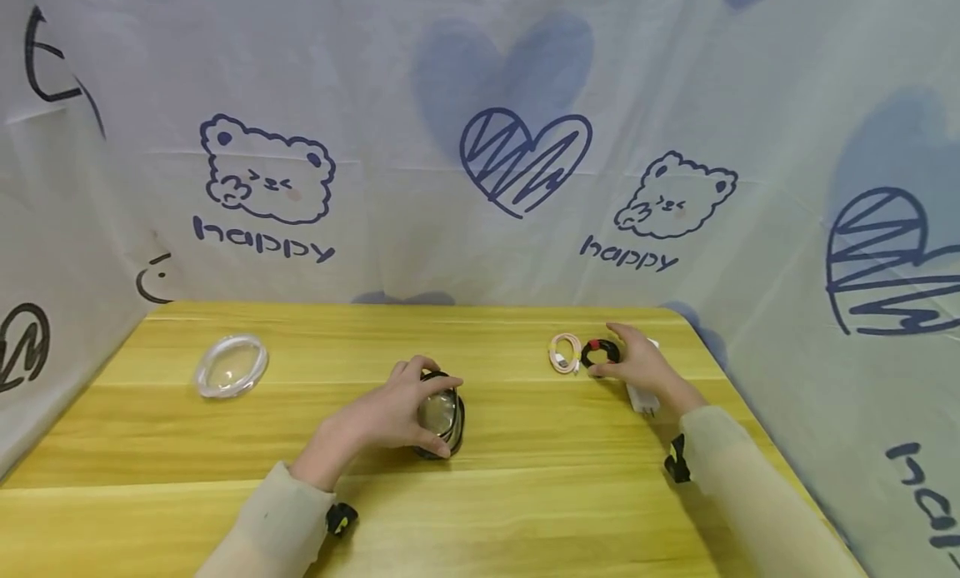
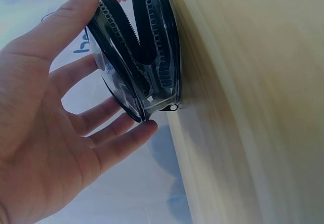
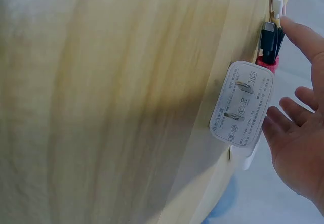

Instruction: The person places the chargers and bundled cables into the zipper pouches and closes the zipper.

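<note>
My left hand (image 1: 386, 411) grips a small clear pouch (image 2: 117, 85) with black edging, its thumb and fingers spread across opposite sides. The pouch's black zipper (image 2: 147, 52) is parted, facing the left wrist camera. On the right, my right hand (image 1: 645, 366) reaches over a coiled black cable (image 1: 586, 355) with a red tie, thumb and fingers spread and apart. Beside that hand lie white chargers (image 3: 242, 105), one with its metal prongs showing in the right wrist view. I cannot tell whether the right fingertips touch the cable.
A pink cable (image 1: 554, 355) with a white plug lies coiled just left of the black one. At the far left of the wooden table (image 1: 510, 511) is a clear, coiled ring-shaped item (image 1: 258, 363). A printed cloth (image 1: 397, 145) hangs behind and at both sides.
</note>
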Demonstrator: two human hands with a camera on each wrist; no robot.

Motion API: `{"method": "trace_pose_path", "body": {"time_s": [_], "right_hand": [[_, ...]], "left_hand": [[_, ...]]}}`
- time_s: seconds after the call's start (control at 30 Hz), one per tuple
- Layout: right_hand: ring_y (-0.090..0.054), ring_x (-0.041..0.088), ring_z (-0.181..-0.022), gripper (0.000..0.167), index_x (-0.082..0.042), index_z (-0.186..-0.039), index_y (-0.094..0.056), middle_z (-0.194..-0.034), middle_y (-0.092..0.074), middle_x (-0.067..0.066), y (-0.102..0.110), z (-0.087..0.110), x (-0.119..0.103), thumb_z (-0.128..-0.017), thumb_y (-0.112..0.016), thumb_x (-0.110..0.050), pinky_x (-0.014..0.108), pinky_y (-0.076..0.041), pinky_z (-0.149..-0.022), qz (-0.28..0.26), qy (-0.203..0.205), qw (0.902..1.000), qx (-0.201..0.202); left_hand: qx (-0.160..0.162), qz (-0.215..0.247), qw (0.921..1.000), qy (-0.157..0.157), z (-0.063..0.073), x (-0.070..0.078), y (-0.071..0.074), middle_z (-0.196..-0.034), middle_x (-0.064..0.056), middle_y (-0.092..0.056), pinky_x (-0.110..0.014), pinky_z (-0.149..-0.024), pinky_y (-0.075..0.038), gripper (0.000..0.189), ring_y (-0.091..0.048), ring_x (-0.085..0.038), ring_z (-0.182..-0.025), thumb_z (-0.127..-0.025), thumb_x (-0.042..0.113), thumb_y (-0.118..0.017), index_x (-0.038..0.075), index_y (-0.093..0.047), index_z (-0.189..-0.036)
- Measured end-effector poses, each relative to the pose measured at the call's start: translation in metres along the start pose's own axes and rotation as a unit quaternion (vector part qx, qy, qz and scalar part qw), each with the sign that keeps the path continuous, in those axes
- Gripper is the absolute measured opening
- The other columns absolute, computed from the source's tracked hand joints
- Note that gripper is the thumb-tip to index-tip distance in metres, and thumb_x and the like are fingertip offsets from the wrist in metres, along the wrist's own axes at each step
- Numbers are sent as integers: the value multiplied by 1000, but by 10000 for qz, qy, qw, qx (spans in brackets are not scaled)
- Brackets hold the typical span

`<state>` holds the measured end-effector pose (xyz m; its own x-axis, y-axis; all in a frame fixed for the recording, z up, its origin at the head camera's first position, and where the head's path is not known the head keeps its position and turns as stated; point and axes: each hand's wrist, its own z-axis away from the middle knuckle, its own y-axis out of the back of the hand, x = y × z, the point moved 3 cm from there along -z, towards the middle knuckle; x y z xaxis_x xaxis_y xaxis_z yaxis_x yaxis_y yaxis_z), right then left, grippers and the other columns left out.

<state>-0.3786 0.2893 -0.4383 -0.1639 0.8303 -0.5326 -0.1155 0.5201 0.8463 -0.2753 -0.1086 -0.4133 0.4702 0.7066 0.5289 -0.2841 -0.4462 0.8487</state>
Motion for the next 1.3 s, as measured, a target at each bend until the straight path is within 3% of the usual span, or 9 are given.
{"method": "trace_pose_path", "body": {"time_s": [0.4,0.7,0.87,1.3], "right_hand": [[-38,52,-143,99,9,-156,-35,-156,-38,34,-7,-1,10,-87,-84,-42,64,-33,-118,120,39,9999,24],[-51,49,-127,79,10,-145,-51,-142,-50,35,-11,-4,11,-87,-83,-32,62,-46,-107,272,211,9992,204],[-53,50,-122,78,12,-144,-51,-139,-50,37,-12,-4,7,-84,-84,-26,61,-49,-101,238,215,9992,254],[-52,48,-123,81,7,-149,-48,-141,-48,34,-13,-2,14,-83,-85,-21,60,-48,-102,-16,63,9987,497]], "left_hand": [[61,15,10000,44,1,-1,1,-148,-11,-42,-55,-101,-51,91,-40,-33,-135,-71,43,-97,24,-56,-150],[93,-18,10000,17,0,-3,0,-148,-10,-43,-58,-101,-51,94,-40,-35,-137,-69,46,-97,23,-55,-150],[86,-42,9999,39,1,-5,0,-149,-9,-43,-57,-102,-51,95,-39,-34,-138,-69,47,-97,25,-54,-151],[89,2,10000,22,1,-5,-1,-149,-10,-43,-56,-100,-52,93,-40,-35,-137,-70,47,-96,26,-55,-150]]}}
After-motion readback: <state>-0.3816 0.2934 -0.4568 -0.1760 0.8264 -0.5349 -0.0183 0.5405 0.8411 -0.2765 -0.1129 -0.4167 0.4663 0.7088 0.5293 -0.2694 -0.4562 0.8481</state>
